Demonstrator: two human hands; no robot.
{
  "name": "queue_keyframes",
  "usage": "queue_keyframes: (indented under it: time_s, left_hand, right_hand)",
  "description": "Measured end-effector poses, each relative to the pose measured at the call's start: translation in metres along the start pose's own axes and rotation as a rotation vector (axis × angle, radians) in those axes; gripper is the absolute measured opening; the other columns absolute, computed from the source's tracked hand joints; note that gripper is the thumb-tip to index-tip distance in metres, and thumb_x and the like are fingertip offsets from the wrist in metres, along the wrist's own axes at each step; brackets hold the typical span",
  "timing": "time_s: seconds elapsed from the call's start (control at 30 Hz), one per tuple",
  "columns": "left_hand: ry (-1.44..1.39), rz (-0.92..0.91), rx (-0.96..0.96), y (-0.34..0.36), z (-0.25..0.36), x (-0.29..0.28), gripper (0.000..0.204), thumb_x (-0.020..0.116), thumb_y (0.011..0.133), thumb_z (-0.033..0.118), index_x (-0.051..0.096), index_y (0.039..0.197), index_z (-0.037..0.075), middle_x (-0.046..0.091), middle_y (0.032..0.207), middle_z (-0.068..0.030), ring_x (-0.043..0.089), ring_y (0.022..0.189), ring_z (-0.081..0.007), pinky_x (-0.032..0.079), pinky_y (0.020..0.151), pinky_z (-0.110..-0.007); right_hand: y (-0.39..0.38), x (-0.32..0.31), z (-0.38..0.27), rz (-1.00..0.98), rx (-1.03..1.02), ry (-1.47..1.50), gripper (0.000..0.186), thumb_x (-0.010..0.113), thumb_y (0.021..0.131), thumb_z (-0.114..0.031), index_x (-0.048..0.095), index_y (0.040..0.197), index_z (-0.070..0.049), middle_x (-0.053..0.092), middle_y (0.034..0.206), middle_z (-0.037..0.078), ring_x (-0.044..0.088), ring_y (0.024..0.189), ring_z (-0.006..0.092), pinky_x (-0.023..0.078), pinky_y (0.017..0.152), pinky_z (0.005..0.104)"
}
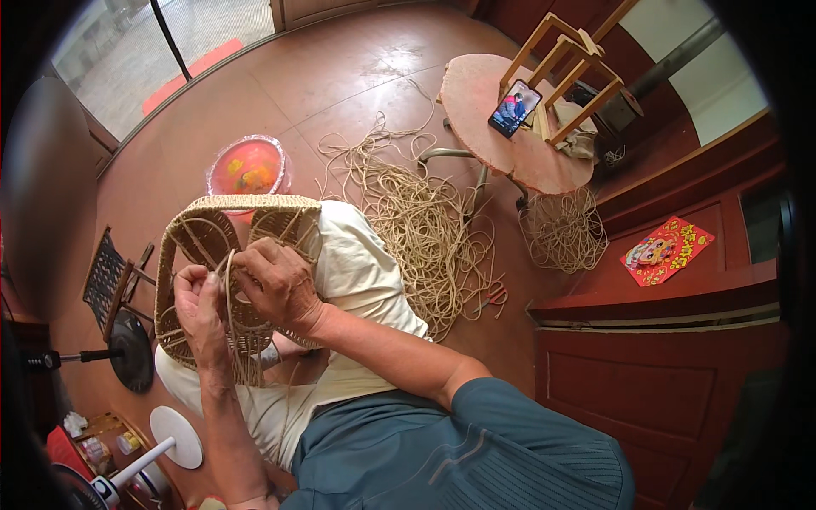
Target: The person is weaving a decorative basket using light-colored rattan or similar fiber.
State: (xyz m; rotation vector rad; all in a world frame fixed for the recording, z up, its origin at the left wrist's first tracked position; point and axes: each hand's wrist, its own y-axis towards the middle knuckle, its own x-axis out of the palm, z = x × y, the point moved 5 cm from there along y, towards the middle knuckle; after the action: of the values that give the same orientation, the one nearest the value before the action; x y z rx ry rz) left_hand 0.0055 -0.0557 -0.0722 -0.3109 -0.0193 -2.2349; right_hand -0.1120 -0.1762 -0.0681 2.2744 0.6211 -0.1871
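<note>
1. Overhead, from the head view, open red-brown floor (340,76) is seen ahead of the knees; a loose rope pile (425,229) lies just right, beside a round stool (501,119) bearing a phone (514,108).
2. Closer in, a half-woven wicker basket frame (212,255) is rested on the lap, its oval rim braided, its ribs open.
3. The left hand (200,310) is closed around a cane strand (228,280); the right hand (276,285) is clamped on the frame.
</note>
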Motion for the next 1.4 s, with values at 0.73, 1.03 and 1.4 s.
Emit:
queue_keyframes:
  time_s: [0.73, 1.03, 1.4]
  left_hand:
    - [0.143, 0.056, 0.219, 0.038, 0.100, -0.044, 0.039, 0.049, 0.118, 0.037, 0.070, 0.114, 0.005, 0.074, 0.093, -0.0064, 0.071, 0.080, -0.0147, 0.062, 0.080, -0.032]
    - [0.338, -0.084, 0.361, 0.071, 0.089, -0.001, 0.055, 0.049, 0.116, 0.050, 0.072, 0.114, 0.000, 0.074, 0.094, -0.0087, 0.072, 0.087, -0.0146, 0.062, 0.083, -0.032]
    - [1.009, 0.180, 0.544, 0.020, 0.050, 0.000, 0.017, 0.066, 0.102, 0.010, 0.053, 0.109, 0.001, 0.066, 0.088, -0.0209, 0.069, 0.081, -0.0415, 0.052, 0.072, -0.051]
  right_hand:
    - [-0.017, 0.028, -0.019, -0.336, -0.274, -0.284, 0.063, 0.073, 0.090, -0.016, 0.061, 0.151, -0.011, 0.063, 0.138, 0.011, 0.064, 0.105, 0.0269, 0.051, 0.089, 0.0409]
    - [-0.016, 0.033, -0.024, -0.394, -0.274, -0.345, 0.069, 0.073, 0.088, -0.016, 0.056, 0.154, -0.010, 0.060, 0.133, 0.013, 0.062, 0.104, 0.0290, 0.050, 0.089, 0.0438]
    - [-0.012, 0.029, -0.015, -0.375, -0.190, -0.234, 0.055, 0.071, 0.086, -0.010, 0.067, 0.141, -0.011, 0.066, 0.132, 0.014, 0.067, 0.112, 0.0329, 0.053, 0.092, 0.0459]
